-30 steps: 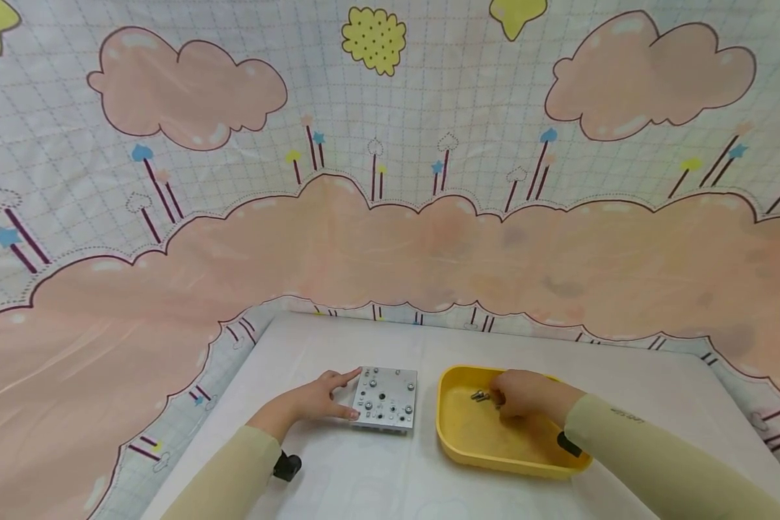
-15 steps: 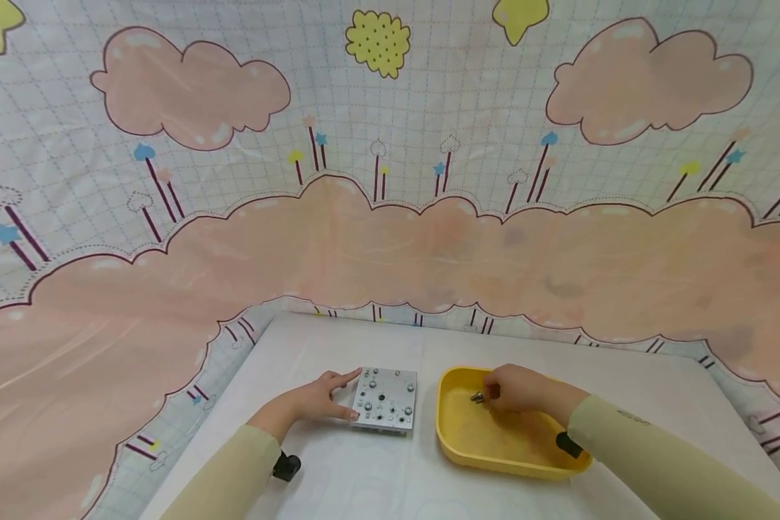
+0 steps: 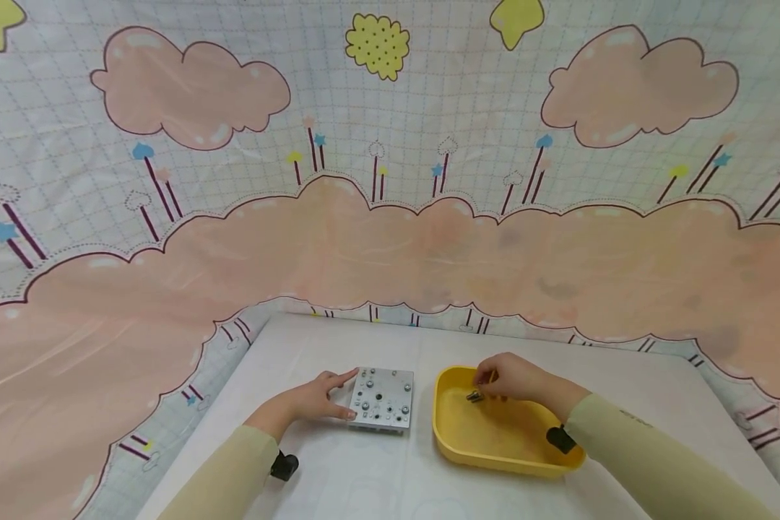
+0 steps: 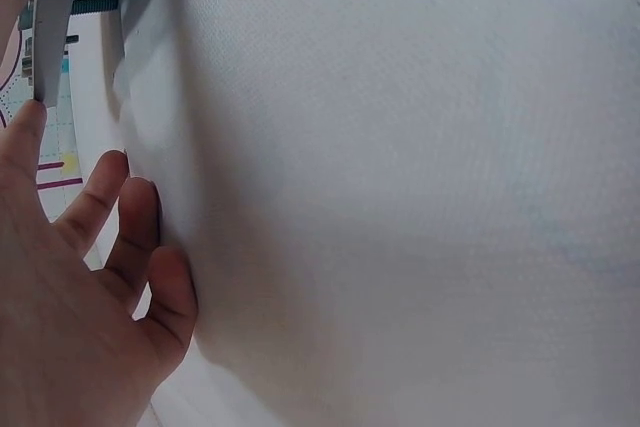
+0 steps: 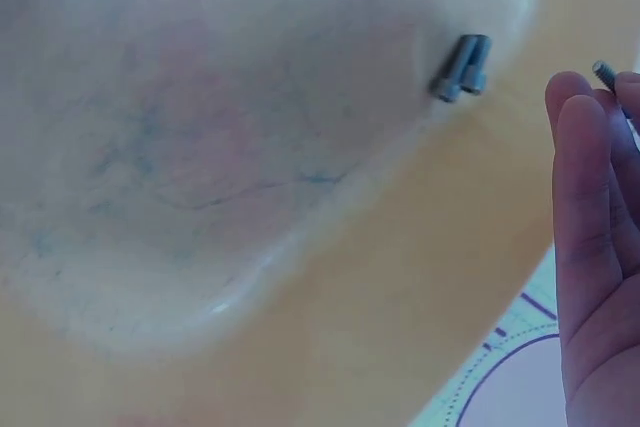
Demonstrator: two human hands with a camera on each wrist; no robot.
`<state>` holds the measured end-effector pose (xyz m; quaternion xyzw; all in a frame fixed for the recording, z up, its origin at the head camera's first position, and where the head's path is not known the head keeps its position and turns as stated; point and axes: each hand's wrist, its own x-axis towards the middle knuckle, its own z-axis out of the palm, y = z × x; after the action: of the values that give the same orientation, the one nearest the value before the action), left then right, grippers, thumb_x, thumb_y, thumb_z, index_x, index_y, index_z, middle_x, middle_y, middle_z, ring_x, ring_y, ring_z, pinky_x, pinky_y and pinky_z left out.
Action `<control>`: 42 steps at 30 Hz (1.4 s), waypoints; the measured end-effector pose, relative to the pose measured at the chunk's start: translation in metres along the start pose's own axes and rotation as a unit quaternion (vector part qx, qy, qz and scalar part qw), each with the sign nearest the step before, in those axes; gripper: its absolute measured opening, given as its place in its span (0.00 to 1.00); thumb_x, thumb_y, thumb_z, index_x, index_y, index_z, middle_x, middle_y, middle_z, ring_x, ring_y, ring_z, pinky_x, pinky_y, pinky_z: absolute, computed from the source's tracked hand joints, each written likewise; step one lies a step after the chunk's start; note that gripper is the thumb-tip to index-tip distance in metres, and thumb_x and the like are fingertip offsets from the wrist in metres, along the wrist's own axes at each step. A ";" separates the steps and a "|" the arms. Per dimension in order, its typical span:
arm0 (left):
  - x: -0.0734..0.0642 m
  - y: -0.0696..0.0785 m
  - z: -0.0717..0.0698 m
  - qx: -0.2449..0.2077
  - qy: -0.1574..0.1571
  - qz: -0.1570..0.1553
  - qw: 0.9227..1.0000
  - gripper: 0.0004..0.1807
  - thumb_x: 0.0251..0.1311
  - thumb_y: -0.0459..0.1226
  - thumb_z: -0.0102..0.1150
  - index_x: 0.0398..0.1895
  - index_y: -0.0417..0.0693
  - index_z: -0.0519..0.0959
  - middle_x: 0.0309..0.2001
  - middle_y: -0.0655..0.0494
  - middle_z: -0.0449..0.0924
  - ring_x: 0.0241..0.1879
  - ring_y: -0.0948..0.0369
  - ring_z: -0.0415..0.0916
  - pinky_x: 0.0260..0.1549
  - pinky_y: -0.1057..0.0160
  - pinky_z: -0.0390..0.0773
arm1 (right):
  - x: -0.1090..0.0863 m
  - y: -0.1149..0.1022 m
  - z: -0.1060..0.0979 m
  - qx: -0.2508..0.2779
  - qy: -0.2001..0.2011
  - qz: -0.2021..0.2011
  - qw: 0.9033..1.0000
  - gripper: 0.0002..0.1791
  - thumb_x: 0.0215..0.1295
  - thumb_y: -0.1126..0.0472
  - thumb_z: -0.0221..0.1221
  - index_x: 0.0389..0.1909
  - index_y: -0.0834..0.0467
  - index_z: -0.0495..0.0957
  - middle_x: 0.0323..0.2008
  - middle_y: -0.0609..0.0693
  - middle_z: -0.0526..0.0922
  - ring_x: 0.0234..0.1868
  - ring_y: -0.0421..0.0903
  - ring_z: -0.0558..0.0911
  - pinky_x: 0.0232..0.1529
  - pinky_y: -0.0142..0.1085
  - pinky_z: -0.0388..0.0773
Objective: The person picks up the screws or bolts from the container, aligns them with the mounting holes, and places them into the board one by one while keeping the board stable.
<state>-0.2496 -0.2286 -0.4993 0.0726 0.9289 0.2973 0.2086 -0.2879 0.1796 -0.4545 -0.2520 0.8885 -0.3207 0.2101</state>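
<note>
My left hand [image 3: 308,402] lies beside a square silver metal plate [image 3: 385,393] with several holes and screws in its top. Its extended index finger touches the plate's far left corner, its thumb the near left corner. In the left wrist view the other fingers of this hand [image 4: 90,277] are loosely bent near the white cloth. Over the yellow tray [image 3: 481,459] my right hand [image 3: 516,377] pinches a small screw [image 5: 604,74] between thumb and fingers. Two more screws [image 5: 463,69] lie side by side on the tray floor below; the held one's other end is hidden.
A white cloth [image 3: 338,477] covers the table. The tray's raised rim stands just right of the plate. Behind rises a printed curtain [image 3: 429,253] with clouds and stars. Each wrist carries a small black camera [image 3: 284,466].
My right hand has risen from the tray floor and shifted slightly left and away, bringing up a screw. My left hand and the plate have kept their places.
</note>
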 end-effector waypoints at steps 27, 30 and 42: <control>0.000 -0.001 0.002 0.001 0.006 0.001 1.000 0.53 0.46 0.60 0.73 0.77 0.70 0.58 0.68 0.46 0.62 0.63 0.43 0.68 0.60 0.35 0.66 | 0.058 -0.080 0.026 0.021 -0.018 -0.063 0.998 0.06 0.67 0.63 0.63 0.42 0.55 0.86 0.34 0.51 0.85 0.35 0.55 0.83 0.33 0.35 0.82; -0.001 -0.002 0.002 0.003 0.005 0.001 1.000 0.53 0.47 0.60 0.73 0.77 0.70 0.57 0.68 0.46 0.62 0.63 0.42 0.67 0.60 0.35 0.66 | 0.068 -0.090 0.033 0.022 -0.026 -0.076 0.997 0.07 0.67 0.64 0.62 0.43 0.58 0.86 0.35 0.53 0.85 0.37 0.59 0.83 0.32 0.34 0.81; 0.002 -0.004 0.002 0.008 -0.001 -0.003 1.000 0.52 0.47 0.62 0.72 0.77 0.73 0.57 0.68 0.47 0.62 0.64 0.43 0.66 0.60 0.33 0.65 | 0.100 -0.123 0.059 0.019 -0.047 -0.071 0.996 0.07 0.67 0.62 0.63 0.43 0.55 0.86 0.31 0.46 0.83 0.31 0.47 0.82 0.33 0.37 0.82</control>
<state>-0.2505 -0.2306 -0.5036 0.0717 0.9313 0.2893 0.2094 -0.2959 0.0117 -0.4345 -0.3252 0.8512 -0.3394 0.2334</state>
